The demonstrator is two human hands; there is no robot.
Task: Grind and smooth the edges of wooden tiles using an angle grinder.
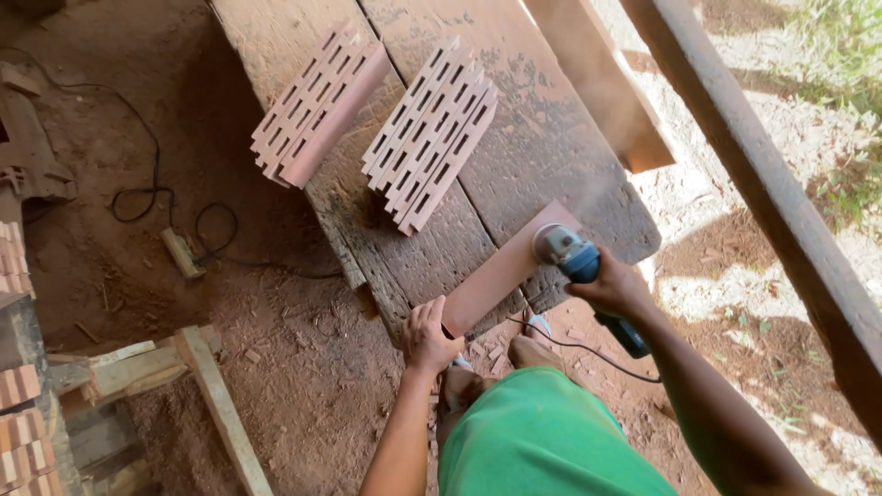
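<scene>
Seen from above, the person — green shorts (542, 432) nearest the viewer, feet on red earth (303, 367) — stands at the near end of a rough plank counter (542, 138). The left hand (430, 335) presses on the near corner of a flat reddish tile (501, 271), fingers (432, 312) spread narrow and laid on its edge, pinning it where it overhangs the counter's end. The right hand (611, 287) is wrapped fully around the body of a blue angle grinder (574, 257), whose disc end sits on the tile's far corner; pale dust drifts up from that contact, and a black cord (588, 349) trails from the tool past the knee. The step in hand appears to be cutting or trimming the tile at its far end. The next move would call for a steady line with the tool, firm downward pressure from the holding hand, and those fingers kept well apart from the disc's path. Farther along the counter lie two stacks of hollow perforated clay bricks (432, 133) and (317, 106), untouched and well apart from the work. Beyond, left — a power strip (181, 251) with looped cable on the ground; right, a slanted timber beam (772, 193).
</scene>
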